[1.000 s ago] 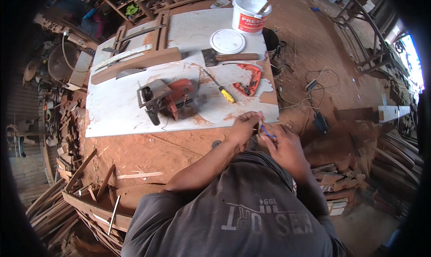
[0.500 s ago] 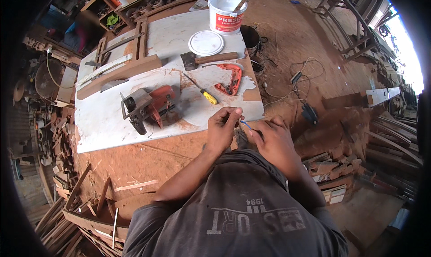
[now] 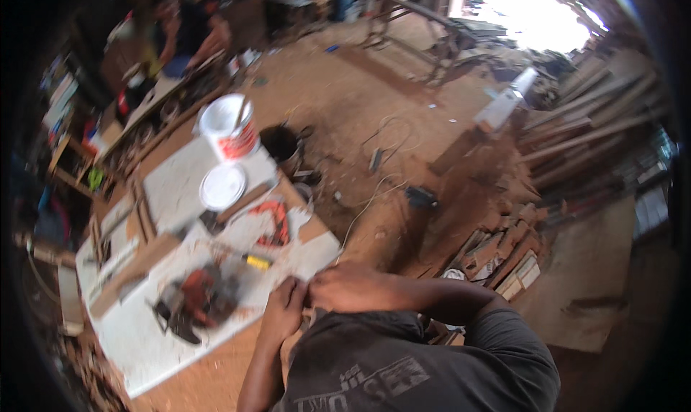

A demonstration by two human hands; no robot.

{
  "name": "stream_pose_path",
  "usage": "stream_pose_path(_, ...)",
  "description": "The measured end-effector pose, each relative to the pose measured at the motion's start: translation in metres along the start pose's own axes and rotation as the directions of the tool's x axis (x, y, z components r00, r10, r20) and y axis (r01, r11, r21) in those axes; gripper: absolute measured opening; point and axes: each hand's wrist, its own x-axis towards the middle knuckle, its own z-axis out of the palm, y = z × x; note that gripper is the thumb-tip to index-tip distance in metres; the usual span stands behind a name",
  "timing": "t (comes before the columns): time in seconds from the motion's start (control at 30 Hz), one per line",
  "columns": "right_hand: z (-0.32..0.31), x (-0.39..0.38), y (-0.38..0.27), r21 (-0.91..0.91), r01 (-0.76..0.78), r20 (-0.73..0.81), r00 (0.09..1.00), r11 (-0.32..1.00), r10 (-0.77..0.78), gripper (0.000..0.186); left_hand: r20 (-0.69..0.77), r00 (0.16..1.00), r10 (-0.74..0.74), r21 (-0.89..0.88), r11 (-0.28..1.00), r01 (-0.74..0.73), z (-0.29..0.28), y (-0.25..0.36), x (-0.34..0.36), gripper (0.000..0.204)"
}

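Close together at the near right corner of the white work table [image 3: 162, 351] are my left hand [image 3: 288, 302] and my right hand [image 3: 349, 287]. Both have their fingers curled in, and whatever they hold is hidden and smeared. Just beyond them lies a screwdriver [image 3: 257, 262] with a yellow handle. To its left sits a red and black power saw [image 3: 198, 300]. Farther back are an orange-red handle-shaped piece [image 3: 275, 225] and a hammer with a wooden handle [image 3: 245, 200].
A white bucket [image 3: 229, 128] with a stick in it and its round lid [image 3: 222, 187] stand toward the table's far end. Wooden pieces [image 3: 133, 275] lie at the left. Cables [image 3: 374, 160] cross the dirt floor. Stacked planks [image 3: 590, 120] fill the right; another person [image 3: 191, 38] sits far left.
My view has swung to the right, so the table now sits lower left. My hands have drawn together, and the thin blue strand between them no longer shows.
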Motion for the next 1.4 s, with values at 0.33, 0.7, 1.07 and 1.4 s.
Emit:
stream_pose_path(0.33, -0.051, -0.03, -0.03, 0.383, 0.062, -0.049, 0.998, 0.922, -0.047, 0.032, 0.682, 0.732, -0.005, -0.249, 0.939, 0.238, -0.03, 0.047, 0.003, 0.051)
stream_pose_path(0.7, -0.098, -0.038, -0.062, 0.896, -0.037, 0.21, 0.913, -0.442, 0.35, 0.04, 0.459, 0.888, 0.029, -0.884, 0.112, 0.454, 0.015, 0.136, -0.024, 0.044)
stream_pose_path(1.07, -0.072, -0.031, -0.063, 0.714, 0.159, 0.276, 0.831, -0.682, 0.483, 0.039, 0.369, 0.927, -0.063, -0.927, -0.092, 0.363, 0.024, 0.143, -0.021, 0.04)
stream_pose_path(1.4, -0.059, -0.034, -0.061, 0.639, 0.275, 0.241, 0.815, -0.718, 0.526, 0.04, 0.363, 0.921, -0.141, -0.923, -0.187, 0.335, 0.031, 0.138, -0.017, 0.038)
